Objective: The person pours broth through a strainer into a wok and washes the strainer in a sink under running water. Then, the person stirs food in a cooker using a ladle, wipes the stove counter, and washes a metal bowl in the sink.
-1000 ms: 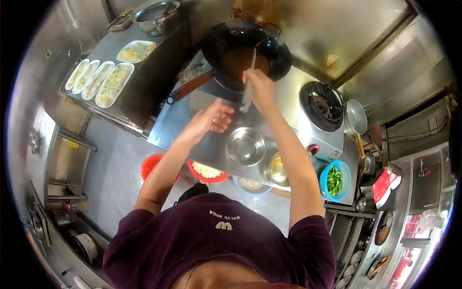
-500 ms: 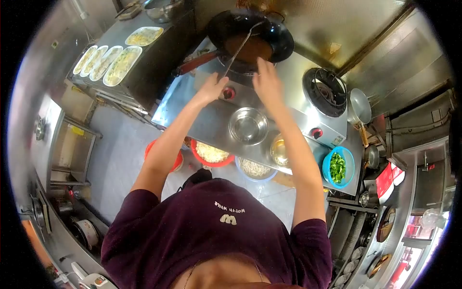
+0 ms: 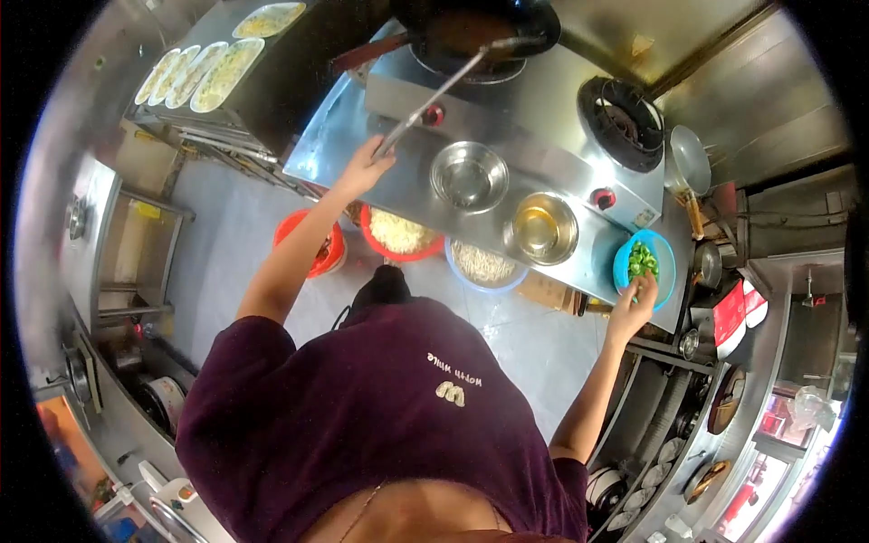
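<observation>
My left hand (image 3: 367, 167) is closed around the handle of a long metal cooking tool (image 3: 434, 98). The tool's far end reaches over the black wok (image 3: 534, 23), which sits on the burner with a brown surface inside; its head is too dim to name. At the right, my right hand (image 3: 634, 306) is at the near rim of a blue plastic basin (image 3: 668, 285). Its fingers curl down against chopped green pepper pieces (image 3: 644, 258), and a bit of green shows at the fingertips. Between my hands stand a steel bowl (image 3: 469, 178) and another steel bowl (image 3: 541, 228) holding yellowish liquid.
A second burner (image 3: 622, 124) stands right of the wok, with a pan (image 3: 691, 161) beyond it. Below the counter edge are a red basin of pale shreds (image 3: 398, 233), a basin of whitish strands (image 3: 485, 262) and a red bucket (image 3: 337, 249). Filled white plates (image 3: 226, 74) line the left counter.
My right hand has moved from beside the wok to the blue basin. My left hand has drawn back and left, still holding the tool, whose head is now at the wok's right side.
</observation>
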The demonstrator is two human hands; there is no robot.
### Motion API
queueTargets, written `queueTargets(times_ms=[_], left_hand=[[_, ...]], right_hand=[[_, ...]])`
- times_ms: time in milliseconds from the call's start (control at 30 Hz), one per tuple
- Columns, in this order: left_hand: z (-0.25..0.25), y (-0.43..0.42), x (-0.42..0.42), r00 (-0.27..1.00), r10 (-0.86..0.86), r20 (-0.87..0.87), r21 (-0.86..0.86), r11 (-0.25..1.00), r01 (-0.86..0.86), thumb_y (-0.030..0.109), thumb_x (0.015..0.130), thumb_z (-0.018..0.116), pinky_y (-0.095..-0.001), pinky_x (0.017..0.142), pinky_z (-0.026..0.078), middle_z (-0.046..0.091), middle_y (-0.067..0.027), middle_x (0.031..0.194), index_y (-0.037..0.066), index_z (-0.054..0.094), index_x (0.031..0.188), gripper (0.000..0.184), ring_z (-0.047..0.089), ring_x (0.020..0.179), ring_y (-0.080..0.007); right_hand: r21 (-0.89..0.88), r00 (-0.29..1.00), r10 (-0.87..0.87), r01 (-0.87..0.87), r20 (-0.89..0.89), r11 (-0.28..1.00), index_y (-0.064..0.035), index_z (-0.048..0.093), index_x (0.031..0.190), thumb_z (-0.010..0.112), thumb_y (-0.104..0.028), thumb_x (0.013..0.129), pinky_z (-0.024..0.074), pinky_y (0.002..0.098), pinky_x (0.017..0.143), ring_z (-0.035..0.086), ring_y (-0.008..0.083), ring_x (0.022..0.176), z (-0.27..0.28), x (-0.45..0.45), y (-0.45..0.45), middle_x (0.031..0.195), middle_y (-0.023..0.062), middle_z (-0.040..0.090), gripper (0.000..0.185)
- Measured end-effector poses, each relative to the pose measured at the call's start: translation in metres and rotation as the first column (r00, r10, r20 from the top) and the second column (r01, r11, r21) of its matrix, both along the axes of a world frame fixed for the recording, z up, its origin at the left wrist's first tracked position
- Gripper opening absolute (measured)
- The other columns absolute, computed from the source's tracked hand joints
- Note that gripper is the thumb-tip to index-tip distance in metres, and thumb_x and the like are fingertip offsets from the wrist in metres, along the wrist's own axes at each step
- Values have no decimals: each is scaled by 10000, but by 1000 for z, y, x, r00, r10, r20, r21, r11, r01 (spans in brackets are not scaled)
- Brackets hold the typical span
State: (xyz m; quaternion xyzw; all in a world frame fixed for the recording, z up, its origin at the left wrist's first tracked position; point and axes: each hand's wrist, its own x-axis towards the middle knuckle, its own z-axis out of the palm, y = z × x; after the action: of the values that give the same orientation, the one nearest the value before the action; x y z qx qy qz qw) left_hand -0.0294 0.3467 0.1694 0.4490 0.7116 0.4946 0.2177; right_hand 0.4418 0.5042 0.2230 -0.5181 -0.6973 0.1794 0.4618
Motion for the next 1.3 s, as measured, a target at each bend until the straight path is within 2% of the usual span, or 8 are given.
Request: queueTargets(times_ms=[67,400,833,967,1067,1133,1200,1300], left_hand=[[-22,-31,11,997,12,-71,-26,1000,-14,129,786,534,-296,658,407,509,-78,773,40,500,933,176,507,738,-175],[-59,-87,-29,964,-163,-212,-373,925,74,77,722,495,-389,639,417,540,-158,754,59,492,899,178,527,750,-353],[-106,-35,-148,778,-342,-527,-346,923,171,265,679,619,-388,768,401,522,-82,856,145,523,936,299,502,894,-283],[-97,-9,-176,814,-463,-351,-425,853,302,379,678,665,-390,738,409,547,-86,850,130,532,974,409,526,836,-263],[-71,48,-225,939,-344,24,-44,938,345,375,722,626,-394,762,412,562,-78,851,112,535,1008,399,531,865,-259],[-96,96,-278,900,-140,-413,-329,944,-5,324,754,616,-398,796,412,571,-80,928,102,508,1087,414,527,918,-252],[-75,144,-310,919,-89,-385,-358,932,-60,246,742,556,-403,793,433,451,-124,1164,121,440,1172,462,509,948,-323],[-105,200,-357,684,-190,-704,-343,935,-93,192,713,568,-429,825,416,360,-165,1234,144,351,1244,576,484,979,-355]], right_hand=[[-1,996,-62,62,69,998,13,470,1103,479,-49,846,436,225,510,507,89,604,-11,20,-15,825,66,544,264],[-173,995,-53,67,83,983,51,489,1067,473,-35,836,473,264,574,543,140,717,-35,21,-20,876,128,561,247],[-125,970,98,-72,223,990,20,486,1047,479,-50,841,439,245,458,481,85,518,-47,-102,37,759,58,537,217],[-103,943,170,-146,287,984,33,490,1041,461,-40,847,421,227,472,480,91,537,-40,-146,56,747,60,528,210],[-95,920,190,-168,342,981,33,496,1039,465,-40,849,410,217,483,482,91,547,-29,-174,61,750,61,528,206],[-87,905,186,-165,382,982,32,496,1042,467,-41,850,412,215,489,482,92,547,-30,-181,67,763,64,530,208],[-148,926,176,-133,333,980,29,508,1031,477,-36,838,420,236,513,505,126,632,-22,-194,65,824,84,534,206],[-269,944,146,-65,295,961,20,511,1045,496,5,792,431,264,537,542,196,724,-7,-210,58,904,114,542,253]])
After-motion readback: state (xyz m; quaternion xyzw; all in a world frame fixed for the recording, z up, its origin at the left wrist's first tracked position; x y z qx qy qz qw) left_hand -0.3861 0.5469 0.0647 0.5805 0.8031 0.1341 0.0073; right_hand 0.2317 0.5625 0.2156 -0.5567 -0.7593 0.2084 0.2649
